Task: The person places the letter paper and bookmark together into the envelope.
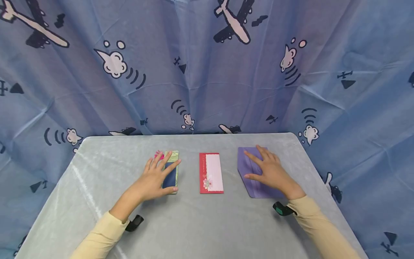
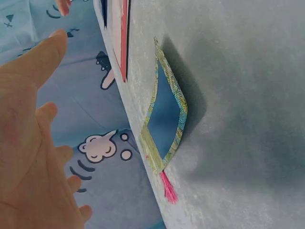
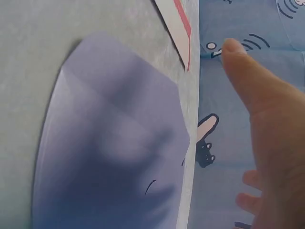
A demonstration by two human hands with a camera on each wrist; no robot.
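My left hand (image 1: pixel 154 182) hovers with spread fingers over a bookmark-like card (image 1: pixel 171 177), which has a dark blue panel, a green-gold patterned border and a pink tassel (image 2: pixel 168 188). In the left wrist view the card (image 2: pixel 166 112) lies on the table, apart from the hand. Over a purple envelope (image 1: pixel 248 180) at the right, my right hand (image 1: pixel 272 171) is held with its fingers spread. The right wrist view has the envelope (image 3: pixel 109 119) flat, shaded by the hand, its flap unfolded. Between the hands lies a red-and-white card (image 1: pixel 211 173) with a floral print.
A grey cloth-covered table (image 1: pixel 200 223) bears all three items in a row near its far edge. Behind it hangs a blue curtain (image 1: pixel 200 72) printed with airplanes and clouds. Black bands (image 1: pixel 134 223) sit at both wrists.
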